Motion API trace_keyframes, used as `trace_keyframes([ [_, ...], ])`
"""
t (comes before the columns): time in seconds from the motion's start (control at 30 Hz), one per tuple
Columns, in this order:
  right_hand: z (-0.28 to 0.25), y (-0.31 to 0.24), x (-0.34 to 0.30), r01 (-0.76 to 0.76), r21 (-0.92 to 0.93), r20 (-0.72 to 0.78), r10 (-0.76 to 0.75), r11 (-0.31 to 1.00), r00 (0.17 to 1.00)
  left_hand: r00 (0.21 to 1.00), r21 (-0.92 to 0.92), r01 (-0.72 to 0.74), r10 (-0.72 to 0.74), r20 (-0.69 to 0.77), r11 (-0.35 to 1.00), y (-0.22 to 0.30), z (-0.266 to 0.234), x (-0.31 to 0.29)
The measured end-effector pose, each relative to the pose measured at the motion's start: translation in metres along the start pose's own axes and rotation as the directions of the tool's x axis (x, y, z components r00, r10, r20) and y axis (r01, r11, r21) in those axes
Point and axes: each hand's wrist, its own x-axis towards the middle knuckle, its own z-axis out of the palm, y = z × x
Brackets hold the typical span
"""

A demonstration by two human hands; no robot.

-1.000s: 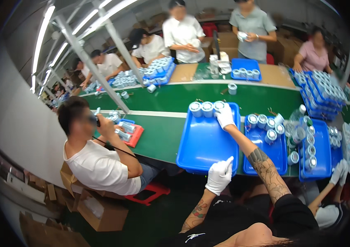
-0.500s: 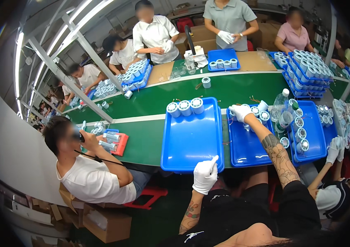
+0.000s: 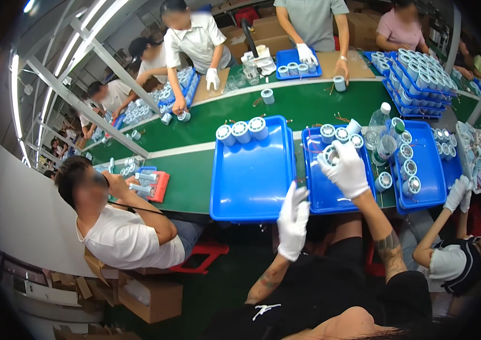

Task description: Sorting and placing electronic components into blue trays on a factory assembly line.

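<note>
My right hand [image 3: 349, 173], in a white glove, is closed on a light-blue cylinder [image 3: 329, 153] with a round slotted top. It holds the cylinder over the right blue tray [image 3: 336, 199], where several like cylinders [image 3: 341, 134] stand at the far end. My left hand [image 3: 293, 222], gloved too, is raised by the near right corner of the left blue tray [image 3: 251, 190]. Its fingers are stretched upward and nothing shows in them. Three cylinders [image 3: 241, 132] stand in a row along that tray's far edge, thin wires beside them.
Clear plastic bottles [image 3: 386, 147] stand between the right tray and another blue tray [image 3: 430, 190] of cylinders. Beyond runs a green belt [image 3: 212, 126] with a lone cylinder [image 3: 267, 97]. Stacked full trays [image 3: 421, 85] rise at far right. Co-workers sit or stand around.
My right hand has drawn back toward me and now holds a cylinder up. My left hand has lifted from the left tray's front edge, fingers extended. Across the belt, co-workers reach down to cylinders.
</note>
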Motion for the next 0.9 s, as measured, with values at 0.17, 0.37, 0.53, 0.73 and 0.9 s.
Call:
trace_keyframes([
  [0.17, -0.030, -0.038, -0.055, 0.194, 0.130, -0.012, -0.195, 0.972, 0.981, 0.911, -0.724, 0.411, -0.224, 0.346, 0.553, -0.006, 0.043, 0.026],
  [0.37, -0.045, -0.005, -0.069, 0.038, 0.547, 0.074, -0.094, 0.836, 0.993, 0.811, -0.796, 0.583, -0.189, 0.554, 0.165, -0.062, 0.068, 0.018],
  [0.53, -0.034, 0.005, -0.074, 0.146, 0.511, -0.239, -0.024, 0.847, 0.971, 0.824, -0.730, 0.560, -0.173, 0.539, 0.391, -0.046, 0.084, 0.009],
  [0.73, -0.044, -0.002, -0.084, -0.250, 0.873, -0.070, 0.613, 0.419, 0.787, 0.801, -0.677, 0.563, -0.111, 0.589, 0.473, -0.035, 0.070, -0.010],
  [0.9, -0.033, -0.022, -0.092, -0.315, 0.795, -0.089, 0.614, 0.518, 0.785, 0.803, -0.756, 0.596, -0.210, 0.558, 0.268, -0.019, 0.078, -0.010],
])
